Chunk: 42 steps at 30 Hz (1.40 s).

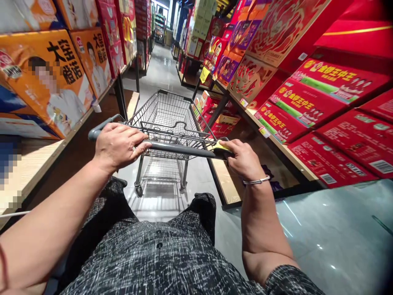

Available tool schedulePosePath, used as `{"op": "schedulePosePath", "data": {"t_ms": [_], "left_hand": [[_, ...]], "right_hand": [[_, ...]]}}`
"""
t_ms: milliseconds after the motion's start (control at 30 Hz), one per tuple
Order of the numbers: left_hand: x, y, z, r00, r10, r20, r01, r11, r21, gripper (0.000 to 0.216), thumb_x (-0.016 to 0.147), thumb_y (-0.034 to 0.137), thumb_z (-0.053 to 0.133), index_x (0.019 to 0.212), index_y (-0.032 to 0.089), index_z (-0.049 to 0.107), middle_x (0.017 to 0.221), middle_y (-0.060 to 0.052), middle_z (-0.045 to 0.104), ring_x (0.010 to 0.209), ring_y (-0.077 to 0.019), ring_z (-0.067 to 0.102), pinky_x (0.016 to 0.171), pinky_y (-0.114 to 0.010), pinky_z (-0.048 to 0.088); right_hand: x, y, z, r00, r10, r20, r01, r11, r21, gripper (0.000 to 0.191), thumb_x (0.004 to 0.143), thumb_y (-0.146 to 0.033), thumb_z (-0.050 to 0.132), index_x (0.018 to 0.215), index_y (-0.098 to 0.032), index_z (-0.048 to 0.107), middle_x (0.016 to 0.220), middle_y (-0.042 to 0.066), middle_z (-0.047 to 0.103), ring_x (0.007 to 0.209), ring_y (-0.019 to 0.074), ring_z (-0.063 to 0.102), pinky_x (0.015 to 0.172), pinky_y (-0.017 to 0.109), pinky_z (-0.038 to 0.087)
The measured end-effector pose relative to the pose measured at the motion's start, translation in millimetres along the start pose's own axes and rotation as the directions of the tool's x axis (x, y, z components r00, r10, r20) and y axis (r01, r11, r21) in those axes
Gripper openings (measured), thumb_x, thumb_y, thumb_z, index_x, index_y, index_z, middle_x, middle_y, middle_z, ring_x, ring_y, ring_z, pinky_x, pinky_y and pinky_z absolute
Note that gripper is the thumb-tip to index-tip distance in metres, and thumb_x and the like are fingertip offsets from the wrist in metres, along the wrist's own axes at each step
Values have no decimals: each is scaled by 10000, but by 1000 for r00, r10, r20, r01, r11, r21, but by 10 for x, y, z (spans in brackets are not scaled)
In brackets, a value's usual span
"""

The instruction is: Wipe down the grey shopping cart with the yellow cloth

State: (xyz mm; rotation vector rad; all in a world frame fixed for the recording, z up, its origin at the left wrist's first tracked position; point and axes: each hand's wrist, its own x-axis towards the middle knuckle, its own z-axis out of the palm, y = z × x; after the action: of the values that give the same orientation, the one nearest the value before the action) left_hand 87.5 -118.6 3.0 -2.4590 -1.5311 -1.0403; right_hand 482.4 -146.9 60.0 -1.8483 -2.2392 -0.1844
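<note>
Two shelf runs (294,157) are set along the aisle (162,69): two orange cartons (46,78) are shown on the left and red gift boxes (307,102) on the right, several cut off by the frame. One wire shopping cart (167,110) is stood between them. Its handle bar (178,149) is grasped by the left hand (118,144) and the right hand (244,157). One yellow item (219,146), half hidden under the right fingers, cannot be identified.

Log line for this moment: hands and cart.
left hand: grips cart handle | right hand: grips handle over yellow item | cart: in aisle, red boxes at right

Bright overhead store light; glare on glossy floor (322,229); strong wide-angle bending at edges.
</note>
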Motion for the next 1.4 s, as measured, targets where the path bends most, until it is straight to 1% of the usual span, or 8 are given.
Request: {"op": "schedulePosePath", "data": {"t_ms": [133, 333, 467, 600, 800, 1133, 1267, 1400], "left_hand": [[59, 5, 119, 988, -81, -134, 82, 997, 5, 377, 960, 550, 479, 1131, 338, 739, 1176, -36, 736, 1268, -362, 533, 1162, -611, 172], [163, 507, 427, 995, 90, -32, -92, 993, -79, 459, 994, 503, 406, 1292, 265, 660, 1304, -96, 675, 1343, -342, 492, 1172, -580, 141], [285, 521, 495, 986, 166, 21, -161, 975, -155, 527, 1017, 495, 277, 1181, 229, 701, 1158, -99, 713, 1167, -298, 597, 1147, -528, 238], [350, 269, 456, 990, 138, 44, -129, 977, -167, 551, 1019, 549, 269, 975, 243, 726, 1009, -55, 718, 1108, -269, 594, 1205, -527, 155], [434, -79, 372, 998, -7, 55, 17, 985, -173, 450, 968, 567, 422, 811, 226, 669, 1029, -35, 714, 1209, -280, 549, 1243, -589, 61], [582, -618, 118, 963, -175, 203, 203, 971, -125, 322, 863, 437, 538, 1025, 251, 745, 1347, -42, 650, 1421, -331, 424, 1206, -581, 275], [582, -352, -127, 956, -228, 187, 256, 956, -143, 435, 955, 493, 420, 1135, 238, 723, 1129, -44, 741, 1069, -249, 678, 985, -378, 520], [584, 170, -191, 948, -194, 254, 179, 980, 82, 491, 978, 568, 427, 1191, 217, 696, 1198, -80, 731, 1092, -288, 685, 913, -378, 529]], "right_hand": [[-78, -474, 40, 998, -44, -53, 43, 999, -14, 544, 851, -159, 573, 1375, -285, 644, 1211, 82, 667, 935, 269, 534, 787, 382, 476], [-19, -1040, 162, 972, -173, -162, 204, 959, 199, 549, 861, -159, 576, 1402, -249, 607, 1282, 101, 638, 1039, 286, 542, 888, 429, 500], [81, -1106, 259, 902, -274, -334, 404, 811, 424, 579, 918, -184, 511, 1486, -297, 512, 1309, 79, 614, 1189, 256, 554, 1046, 444, 473], [167, -984, 467, 884, -110, -455, 365, 771, 522, 630, 956, -247, 474, 1575, -310, 375, 1405, 95, 545, 1308, 267, 514, 1117, 466, 433], [492, -968, 1014, 898, -165, -408, 371, 784, 498, 563, 941, -259, 474, 1504, -267, 475, 1416, 122, 530, 1354, 262, 475, 1142, 453, 390], [1302, -417, 1712, 973, 175, -150, -116, 935, 336, 769, 775, -62, 436, 1526, -222, 472, 1535, 126, 439, 1289, 284, 409, 1090, 428, 333], [1485, -359, 1633, 973, 209, -99, -165, 927, 337, 738, 766, -75, 455, 1477, -253, 537, 1472, 91, 499, 1179, 291, 419, 1001, 407, 369], [1432, -697, 1521, 996, 58, -63, -33, 939, 342, 675, 800, -82, 473, 1447, -246, 575, 1411, 92, 546, 1114, 283, 433, 943, 386, 387]]}}
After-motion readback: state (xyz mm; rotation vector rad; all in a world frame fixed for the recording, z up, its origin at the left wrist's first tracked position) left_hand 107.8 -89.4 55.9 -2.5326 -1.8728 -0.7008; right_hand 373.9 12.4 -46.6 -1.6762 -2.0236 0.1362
